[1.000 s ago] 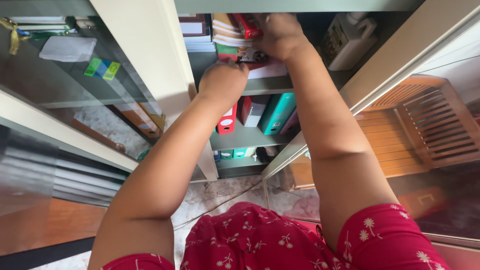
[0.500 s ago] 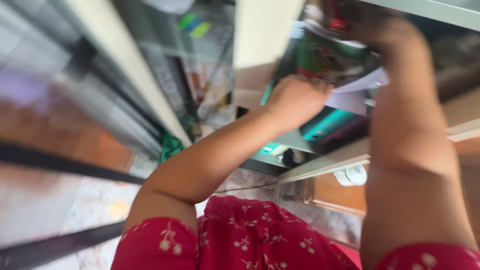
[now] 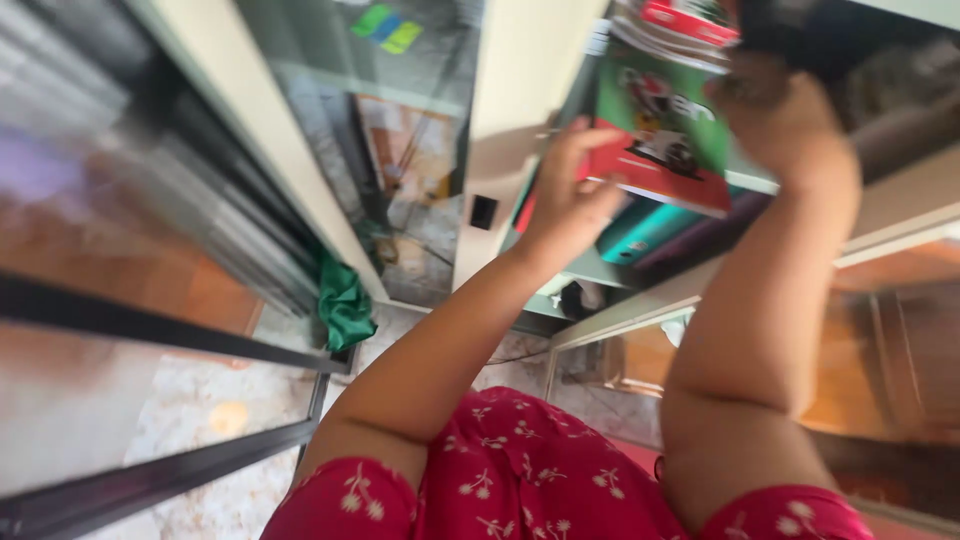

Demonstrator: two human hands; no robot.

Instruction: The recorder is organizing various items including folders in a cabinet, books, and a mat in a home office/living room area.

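upper centre of the frame: the left hand [image 3: 565,200] pinches the lower edge of a thin green-and-red paperback book [image 3: 665,135], fingers closed on it. the right hand [image 3: 790,120] seems clamped on its right side, blurred. the book is partly out of the cream cabinet shelf [image 3: 620,275], not yet clear.

A book [image 3: 665,130] sits between the two hands, the left hand [image 3: 565,200] at its left edge and the right hand [image 3: 785,120] at its right. More books [image 3: 650,232] lie on the shelf [image 3: 610,275] below it. A glass door [image 3: 390,130] stands to the left, with a cloth [image 3: 345,305] at its foot.
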